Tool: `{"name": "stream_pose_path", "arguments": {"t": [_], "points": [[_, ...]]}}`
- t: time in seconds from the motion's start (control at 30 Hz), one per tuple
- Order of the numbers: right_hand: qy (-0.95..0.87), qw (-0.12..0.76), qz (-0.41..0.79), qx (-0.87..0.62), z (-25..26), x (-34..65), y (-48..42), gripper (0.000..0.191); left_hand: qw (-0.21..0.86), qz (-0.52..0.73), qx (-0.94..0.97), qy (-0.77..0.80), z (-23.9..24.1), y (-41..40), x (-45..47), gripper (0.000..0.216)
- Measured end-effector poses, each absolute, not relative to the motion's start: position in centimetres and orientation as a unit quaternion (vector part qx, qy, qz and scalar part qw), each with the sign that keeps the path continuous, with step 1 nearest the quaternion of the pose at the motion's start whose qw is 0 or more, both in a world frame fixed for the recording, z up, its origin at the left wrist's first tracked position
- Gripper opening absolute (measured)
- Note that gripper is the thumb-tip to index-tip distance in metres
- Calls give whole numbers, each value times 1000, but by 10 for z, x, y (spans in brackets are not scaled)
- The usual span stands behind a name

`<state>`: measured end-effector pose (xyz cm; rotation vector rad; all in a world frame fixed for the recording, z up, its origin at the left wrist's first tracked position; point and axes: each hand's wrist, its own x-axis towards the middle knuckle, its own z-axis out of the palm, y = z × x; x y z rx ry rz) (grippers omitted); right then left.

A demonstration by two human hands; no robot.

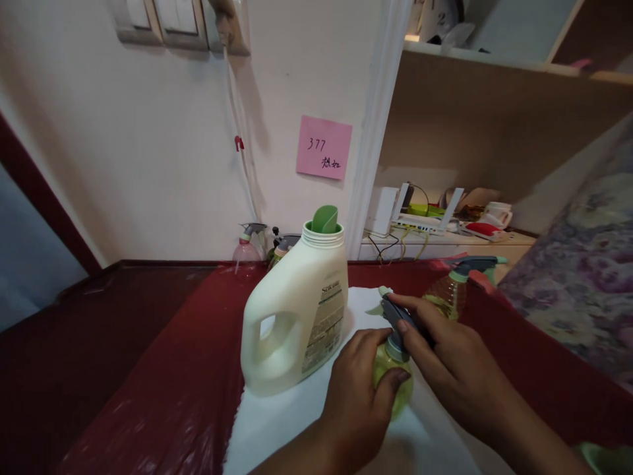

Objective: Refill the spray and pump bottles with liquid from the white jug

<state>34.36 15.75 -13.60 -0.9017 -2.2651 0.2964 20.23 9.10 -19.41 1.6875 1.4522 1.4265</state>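
My left hand (359, 379) is wrapped round the green body of a small spray bottle (395, 376) standing on a white cloth (297, 422). My right hand (445, 356) grips the bottle's grey trigger head (398, 316) from the right, fingers closed over it. Just left of my hands stands a cream detergent jug (297, 316) with a handle, its cap off and a green spout showing at the mouth.
The table (148, 369) has a shiny dark red cover. A yellow spray bottle (452, 290) stands behind my right hand, and two more small spray bottles (252, 247) against the wall. A pink sticky note (324, 146) hangs on the wall. A shelf (445, 231) at right holds a router and clutter.
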Motion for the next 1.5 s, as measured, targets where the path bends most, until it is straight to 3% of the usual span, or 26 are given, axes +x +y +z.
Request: {"name": "stream_pose_path", "arguments": {"t": [0.3,0.8,1.07,1.5], "points": [[-879,362,47,-306,-152,347,157,35,258,526,613,530,-194,90,202,38],[-888,354,18,-294,-154,349,160,37,227,528,561,596,-185,103,213,16],[-890,364,1,-274,-151,349,158,36,285,483,639,526,-180,104,195,30],[-886,373,-12,-275,-152,346,157,36,243,530,553,595,-182,112,215,19]]}}
